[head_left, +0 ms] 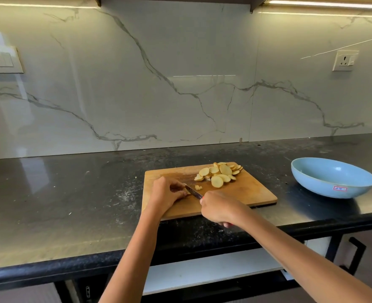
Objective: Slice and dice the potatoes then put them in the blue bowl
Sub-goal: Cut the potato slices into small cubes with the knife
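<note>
Right hand (218,207) wrapped round knife (193,192), blade down on cutting board (241,193). Left hand (166,192) curled, pinching potato piece at blade. Diced bits (198,187) beside. Potato slices (218,174) piled at one o'clock. Blue bowl (333,177) well apart at three o'clock.

I count one cutting board (246,191), one blue bowl (324,178), one knife (193,192), one heap of potato slices (218,173), a few diced bits (198,187).
</note>
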### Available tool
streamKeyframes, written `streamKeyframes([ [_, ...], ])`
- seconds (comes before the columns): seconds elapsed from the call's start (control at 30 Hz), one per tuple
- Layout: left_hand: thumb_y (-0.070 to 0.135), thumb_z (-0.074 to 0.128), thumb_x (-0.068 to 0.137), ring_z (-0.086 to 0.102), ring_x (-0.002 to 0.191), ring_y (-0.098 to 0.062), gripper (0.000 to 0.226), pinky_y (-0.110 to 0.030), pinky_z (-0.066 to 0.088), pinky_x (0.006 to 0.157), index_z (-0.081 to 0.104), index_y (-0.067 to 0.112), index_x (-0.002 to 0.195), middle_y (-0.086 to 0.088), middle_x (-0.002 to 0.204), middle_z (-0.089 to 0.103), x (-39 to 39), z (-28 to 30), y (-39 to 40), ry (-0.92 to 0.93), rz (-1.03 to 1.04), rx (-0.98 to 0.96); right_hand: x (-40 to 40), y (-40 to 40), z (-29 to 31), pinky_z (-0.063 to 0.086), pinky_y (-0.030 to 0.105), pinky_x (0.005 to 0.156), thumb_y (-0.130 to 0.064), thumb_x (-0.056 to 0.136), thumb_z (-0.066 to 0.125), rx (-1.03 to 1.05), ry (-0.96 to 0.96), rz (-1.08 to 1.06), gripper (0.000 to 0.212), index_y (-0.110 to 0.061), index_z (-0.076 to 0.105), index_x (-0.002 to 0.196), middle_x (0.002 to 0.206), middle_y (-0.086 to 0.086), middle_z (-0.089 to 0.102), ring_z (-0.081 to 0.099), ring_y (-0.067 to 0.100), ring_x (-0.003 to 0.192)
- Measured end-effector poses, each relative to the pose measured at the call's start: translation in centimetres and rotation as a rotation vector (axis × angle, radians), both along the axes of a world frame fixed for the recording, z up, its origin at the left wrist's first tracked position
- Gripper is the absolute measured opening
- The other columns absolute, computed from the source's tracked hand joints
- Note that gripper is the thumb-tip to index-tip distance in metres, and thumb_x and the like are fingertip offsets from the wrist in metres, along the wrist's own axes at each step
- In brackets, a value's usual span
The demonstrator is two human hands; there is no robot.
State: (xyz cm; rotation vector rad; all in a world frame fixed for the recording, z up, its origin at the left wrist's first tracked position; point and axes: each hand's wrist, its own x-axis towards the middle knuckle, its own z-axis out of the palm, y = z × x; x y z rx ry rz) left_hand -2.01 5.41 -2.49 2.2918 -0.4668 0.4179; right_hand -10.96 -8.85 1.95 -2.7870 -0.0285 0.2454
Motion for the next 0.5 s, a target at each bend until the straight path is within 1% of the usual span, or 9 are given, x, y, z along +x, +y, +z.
streamKeyframes([
  [0.03,0.015,0.075,0.076,0.062,0.085,-0.010,0.023,-0.017,0.048,0.078,0.073,0.009,0.098,-0.004,0.099,0.071,0.01,0.01,0.03,0.000,0.000,0.000,0.00,0.00,-0.04,0.031,0.015,0.032,-0.007,0.096,0.032,-0.002,0.003,0.001,0.042,-0.001,0.043,0.136,0.089,0.010,0.055,0.042,0.010,0.043],
  [0.1,0.015,0.075,0.076,0.062,0.085,-0.009,0.021,-0.017,0.048,0.077,0.073,0.009,0.097,-0.003,0.099,0.071,0.03,-0.01,0.04,0.000,-0.004,0.000,0.10,0.01,-0.09,0.031,0.016,0.034,-0.006,0.095,0.033,-0.008,0.005,0.003,0.041,0.000,0.046,0.133,0.083,0.009,0.053,0.042,0.011,0.044],
  [0.13,0.014,0.075,0.076,0.062,0.085,-0.009,0.021,-0.016,0.048,0.076,0.073,0.009,0.096,-0.003,0.100,0.071,-0.01,0.02,0.03,-0.001,-0.006,0.000,0.16,0.01,-0.08,0.032,0.017,0.037,-0.006,0.095,0.034,-0.012,0.005,0.005,0.040,0.000,0.048,0.132,0.085,0.009,0.054,0.042,0.011,0.046],
  [0.2,0.014,0.074,0.077,0.062,0.084,-0.008,0.019,-0.015,0.048,0.076,0.073,0.009,0.096,-0.002,0.101,0.071,-0.02,0.06,-0.01,-0.003,-0.013,0.003,0.32,0.00,-0.12,0.033,0.018,0.040,-0.007,0.095,0.034,-0.018,0.002,0.003,0.039,0.000,0.050,0.130,0.097,0.011,0.058,0.043,0.011,0.048],
  [0.3,0.014,0.073,0.078,0.060,0.083,-0.006,0.019,-0.012,0.046,0.073,0.073,0.010,0.096,-0.002,0.100,0.071,0.01,0.15,-0.03,0.001,-0.016,0.017,0.48,-0.04,-0.26,0.033,0.018,0.038,-0.008,0.096,0.034,-0.011,0.013,-0.014,0.038,0.001,0.049,0.129,0.109,0.014,0.060,0.044,0.011,0.047],
  [0.37,0.014,0.073,0.077,0.060,0.081,-0.006,0.018,-0.012,0.047,0.072,0.073,0.010,0.095,-0.002,0.098,0.071,0.03,0.20,-0.03,0.006,-0.016,0.014,0.54,-0.10,-0.41,0.034,0.018,0.037,-0.008,0.096,0.034,0.002,0.018,-0.033,0.038,0.002,0.047,0.131,0.113,0.015,0.058,0.046,0.012,0.045],
  [0.5,0.015,0.074,0.077,0.060,0.078,-0.006,0.015,-0.008,0.045,0.065,0.074,0.011,0.091,-0.001,0.092,0.071,-0.10,0.21,-0.04,0.000,-0.010,0.016,0.78,-0.24,-0.68,0.039,0.019,0.041,-0.007,0.095,0.034,0.023,0.007,-0.049,0.040,0.003,0.045,0.132,0.113,0.015,0.058,0.050,0.013,0.049],
])
